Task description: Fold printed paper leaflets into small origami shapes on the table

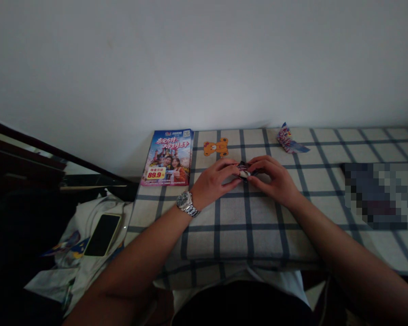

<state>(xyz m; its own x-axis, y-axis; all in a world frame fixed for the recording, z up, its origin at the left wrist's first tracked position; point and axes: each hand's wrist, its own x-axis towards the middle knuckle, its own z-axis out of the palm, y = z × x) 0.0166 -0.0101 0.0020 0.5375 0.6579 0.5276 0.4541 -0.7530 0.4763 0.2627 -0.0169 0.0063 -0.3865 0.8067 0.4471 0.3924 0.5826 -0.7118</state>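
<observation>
Both hands meet over a checked cloth, holding a small dark crumpled wrapper (pixel 244 170) with a pale patch in its middle. My left hand (pixel 221 179), with a metal watch (pixel 187 203) on its wrist, pinches the wrapper's left side. On the other side, the fingers of my right hand (pixel 271 178) are closed on its right edge. Fingers partly cover the wrapper, so its contents cannot be made out. Just behind my left hand lies a flat orange bear cutout (pixel 216 147). A colourful twisted wrapper (pixel 288 139) rests farther back on the right.
A printed leaflet (pixel 168 158) lies at the table's back left corner. The checked tablecloth (pixel 231 231) reaches back to the white wall (pixel 224 63). A blurred-out dark item (pixel 377 194) is at right. Lower left, a phone (pixel 103 234) rests on white bags (pixel 85 213).
</observation>
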